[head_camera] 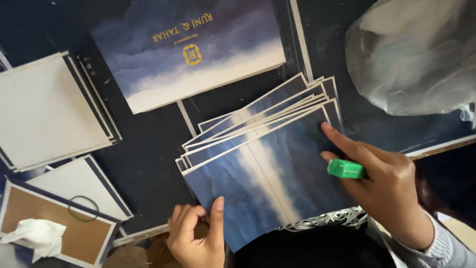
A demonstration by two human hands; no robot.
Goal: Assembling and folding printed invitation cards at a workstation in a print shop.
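A fanned stack of blue-and-white cards [263, 159] is lying on the dark table [148, 149], just in front of the person. The left hand [196, 235] is pinching the top card's near edge, thumb pressing on its face. The right hand [384, 181] is gripping a small green object [345, 169] (what kind, I cannot tell) while its forefinger is touching the top card's right side. Beyond the stack, a larger blue card with gold print [188, 49] is lying flat. To the left, a white card pile [49, 111] is sitting, with a green rubber band [83, 207] resting on a brown panel [59, 231] beside crumpled white tissue [32, 237]. A clear plastic bag [411, 54] is bulging at upper right.
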